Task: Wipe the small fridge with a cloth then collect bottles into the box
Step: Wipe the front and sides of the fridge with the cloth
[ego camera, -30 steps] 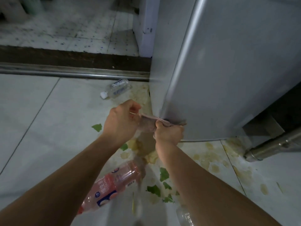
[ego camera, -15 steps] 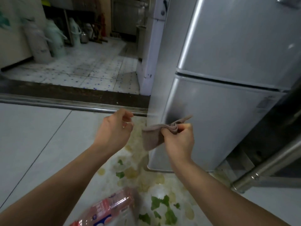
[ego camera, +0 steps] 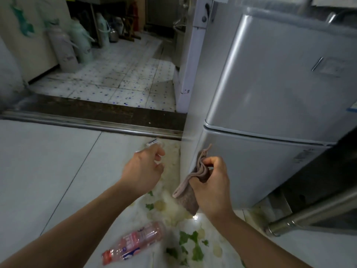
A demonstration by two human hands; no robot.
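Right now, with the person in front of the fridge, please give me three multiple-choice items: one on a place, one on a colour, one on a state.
1. Where does the pink-labelled clear plastic bottle lie?
A. on the tiled floor, below the left forearm
B. on top of the fridge
C. in the left hand

2. What colour is the folded cloth?
A. bright green
B. brownish grey
C. dark blue

3. How is the left hand at this moment?
A. it grips the cloth
B. it presses on the fridge door
C. it holds nothing, fingers loosely curled

Key:
1 A, the bottle lies on its side on the floor near green leaf scraps.
2 B, the cloth in the right hand looks dull brownish grey against the silver two-door fridge.
3 C, only the right hand has a grip on the cloth.
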